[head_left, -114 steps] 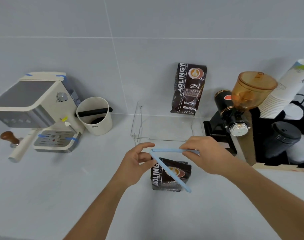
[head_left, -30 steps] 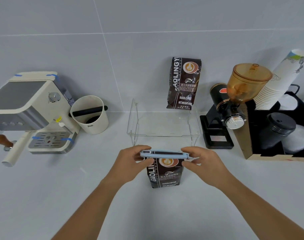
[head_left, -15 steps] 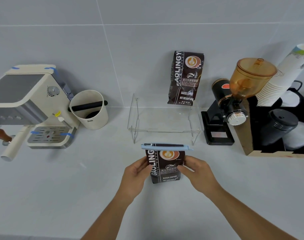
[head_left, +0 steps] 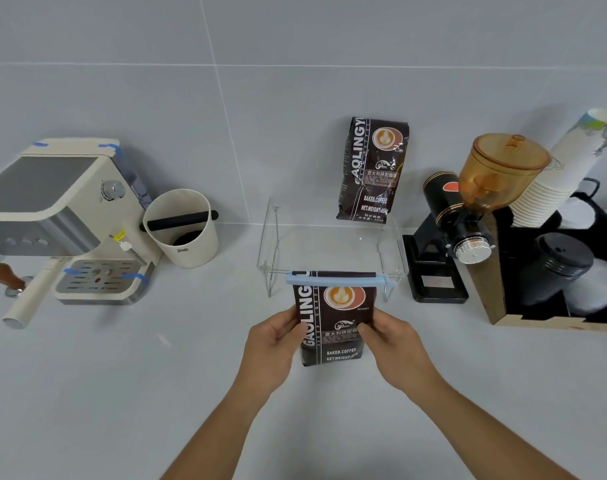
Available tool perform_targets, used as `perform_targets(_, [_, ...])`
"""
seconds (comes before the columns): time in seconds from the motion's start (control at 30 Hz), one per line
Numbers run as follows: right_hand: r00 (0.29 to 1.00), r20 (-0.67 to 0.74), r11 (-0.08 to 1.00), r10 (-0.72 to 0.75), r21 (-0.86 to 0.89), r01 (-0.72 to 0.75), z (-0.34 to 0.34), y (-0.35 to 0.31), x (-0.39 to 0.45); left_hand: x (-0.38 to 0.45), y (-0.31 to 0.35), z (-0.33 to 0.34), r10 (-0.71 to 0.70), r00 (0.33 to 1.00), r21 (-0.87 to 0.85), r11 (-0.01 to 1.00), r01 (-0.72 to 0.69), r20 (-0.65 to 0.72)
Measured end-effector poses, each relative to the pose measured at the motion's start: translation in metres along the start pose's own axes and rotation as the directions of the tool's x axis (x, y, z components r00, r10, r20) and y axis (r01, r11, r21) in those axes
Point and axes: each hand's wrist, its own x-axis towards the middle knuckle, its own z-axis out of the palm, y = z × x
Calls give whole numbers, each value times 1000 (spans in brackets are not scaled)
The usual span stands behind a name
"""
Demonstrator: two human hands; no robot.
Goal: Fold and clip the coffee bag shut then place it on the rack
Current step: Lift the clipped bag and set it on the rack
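On the grey counter (head_left: pixel 122 393) before a tiled wall, the left hand (head_left: pixel 272 344) and right hand (head_left: pixel 395 344) pinch the sides of the clipped coffee bag (head_left: pixel 333 327), thumbs on its front, just before the clear rack (head_left: pixel 333 247). To shelve it, lift it upright, clear the front edge, and set it left of the second bag (head_left: pixel 373 171). The fingers behind the bag are hidden, and the rack's transparent shelf edges are hard to trace.

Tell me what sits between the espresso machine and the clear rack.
In the head view, a cream knock box with a black bar across its mouth stands between the espresso machine and the clear rack, close beside the machine.
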Motion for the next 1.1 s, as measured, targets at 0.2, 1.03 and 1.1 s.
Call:
perform_targets(0.2, [994, -20, 994, -106, -5, 106, -19, -38, 7, 7, 45, -3, 100, 995, -33, 995, -99, 29])
perform_targets(1.03, [954, -126, 948, -274, 132, 290, -45, -187, 134, 114, 200, -15, 476, 876, 76, 873, -482, 79])
perform_targets(1.1, [957, -134, 952, -258, 131, 275, -40, -188, 150, 129, 203, -17, 470, 880, 98, 874, -475, 69])
